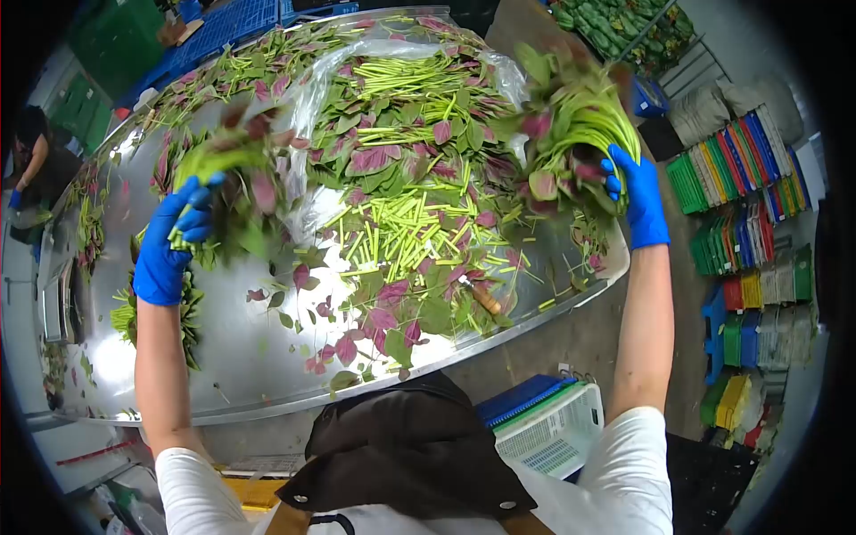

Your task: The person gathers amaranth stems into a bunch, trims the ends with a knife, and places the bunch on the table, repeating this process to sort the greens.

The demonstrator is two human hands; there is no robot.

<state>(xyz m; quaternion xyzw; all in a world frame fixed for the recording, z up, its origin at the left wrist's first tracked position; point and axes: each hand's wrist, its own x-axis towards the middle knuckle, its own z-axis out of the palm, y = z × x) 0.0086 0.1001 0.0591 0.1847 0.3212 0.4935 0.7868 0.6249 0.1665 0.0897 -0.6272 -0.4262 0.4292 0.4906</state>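
My left hand (178,236), in a blue glove, is closed round the stems of a bunch of amaranth (236,160), its green and purple leaves smeared by motion. On the right, my blue-gloved right hand (635,196) grips another bunch of amaranth (584,125) by its bent green stems, held above the table's right side. Between the hands, piled amaranth (392,134) lies on a clear plastic sheet (312,116). Nearer me are cut stem pieces (401,232) and loose leaves (383,321). A wooden-handled tool (486,299), its other end partly covered, lies near the front edge.
The metal table (241,357) has a raised front edge, with more amaranth (116,316) at its left. Below stands a white crate (557,437). Stacked coloured crates (740,160) line the right wall. At far left is another person (36,156) with a blue-gloved hand.
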